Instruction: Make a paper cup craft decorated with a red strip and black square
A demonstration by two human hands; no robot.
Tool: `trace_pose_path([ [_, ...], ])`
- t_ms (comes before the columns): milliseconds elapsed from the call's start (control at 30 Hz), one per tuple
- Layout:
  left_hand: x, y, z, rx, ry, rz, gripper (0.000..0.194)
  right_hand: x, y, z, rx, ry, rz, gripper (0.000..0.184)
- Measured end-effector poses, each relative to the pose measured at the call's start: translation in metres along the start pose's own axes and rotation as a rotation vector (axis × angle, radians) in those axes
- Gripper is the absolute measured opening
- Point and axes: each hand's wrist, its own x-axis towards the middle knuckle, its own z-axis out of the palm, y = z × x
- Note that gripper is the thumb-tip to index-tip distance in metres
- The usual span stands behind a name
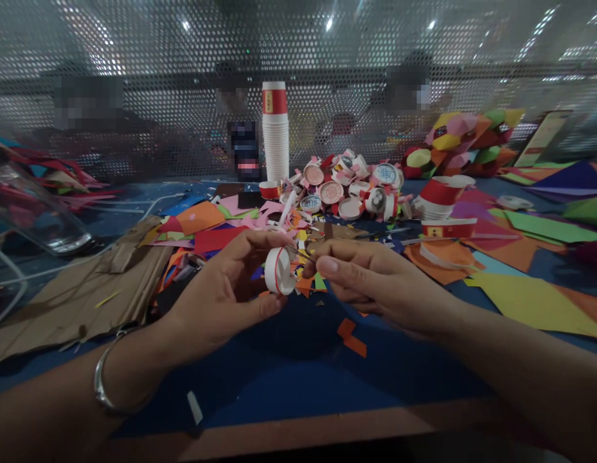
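My left hand (225, 283) pinches a small, shallow, round white piece with a red edge line, which looks like the cut-off bottom of a paper cup (275, 271). Its open side faces right. Close beside it on the right, my right hand (370, 276) is closed on a thin dark metal tool (302, 253) with narrow prongs, like tweezers. The prongs reach to the rim of the cup bottom; contact cannot be made out. Under the hands, small orange paper scraps (351, 337) lie on the blue table (298, 373).
Behind are a tall stack of paper cups (276, 135) and a heap of cut cup bottoms (337, 190). Cardboard (81, 289) and a clear glass (42, 206) lie left. Cut cups (440, 196) and coloured paper (539, 302) are right. A perforated metal screen (173, 122) stands behind.
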Motion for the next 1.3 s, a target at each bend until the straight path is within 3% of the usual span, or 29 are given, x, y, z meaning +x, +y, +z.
trace_pose_path([
  [300,-0.0020,-0.0032,-0.0014,0.108,0.051,0.020,0.053,-0.0023,0.0026,0.0017,-0.338,-0.058,-0.071,0.033],
  [467,-0.0021,-0.0016,0.0005,0.123,0.097,0.028,0.054,-0.0027,0.0057,0.0028,-0.501,-0.035,-0.069,0.035],
  [833,-0.0052,0.0020,0.0042,0.168,0.142,-0.023,0.056,-0.0021,0.0072,0.0027,-0.569,-0.024,-0.102,0.038],
  [1300,-0.0071,0.0008,0.0020,0.163,0.102,-0.035,0.057,-0.0027,0.0009,0.0030,-0.584,-0.021,-0.149,0.037],
])
